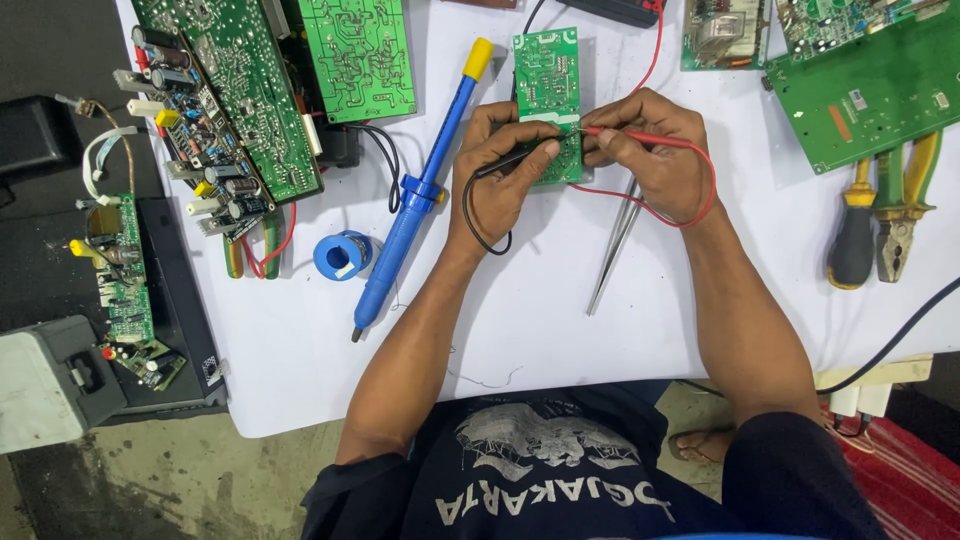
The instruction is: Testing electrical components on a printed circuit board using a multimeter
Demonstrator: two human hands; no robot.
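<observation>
Probing the board (548,90) on the bench (560,310): left hand (500,170) pinched shut on black probe (515,158), right hand (650,150) on red probe (640,140) (tips nearly touching). Next needs steady contact w/ adjacent pads.

Dark navy short-sleeved printed T-shirt

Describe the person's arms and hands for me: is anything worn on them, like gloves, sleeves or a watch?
Both hands are bare: the left hand and right hand wear no gloves, and no rings or watch can be seen. The forearms are uncovered to above the elbows. The short sleeves of a dark navy T-shirt with a pale printed design begin near the upper arms.
</observation>
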